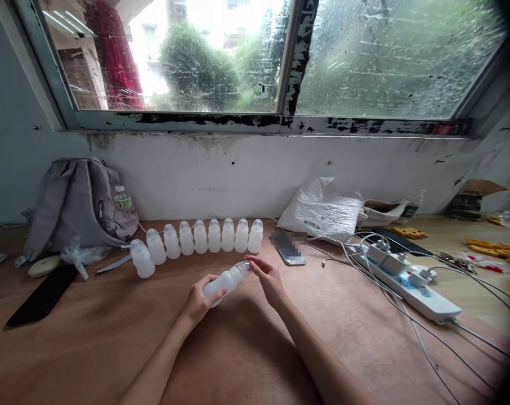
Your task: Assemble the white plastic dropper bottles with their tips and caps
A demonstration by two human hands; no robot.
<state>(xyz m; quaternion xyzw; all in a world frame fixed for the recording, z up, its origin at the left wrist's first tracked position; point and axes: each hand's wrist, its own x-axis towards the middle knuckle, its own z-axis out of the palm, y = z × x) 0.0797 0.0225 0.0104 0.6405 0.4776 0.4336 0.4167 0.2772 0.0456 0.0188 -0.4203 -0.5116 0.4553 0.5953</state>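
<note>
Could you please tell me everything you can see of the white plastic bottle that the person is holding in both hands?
The small translucent white plastic bottle has a rounded body and a clear domed cap. It is held tilted, almost on its side, cap up and to the right, just above the brown wooden table. The left hand wraps around its base; the fingertips of the right hand touch the cap. It sits in front of the row of nine similar white bottles, apart from them. Whether it holds anything cannot be told.

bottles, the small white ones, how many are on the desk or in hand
10. Nine stand in a row along the back of the desk, from beside the backpack toward the phone. One bottle is held by the left hand and right hand.
</note>
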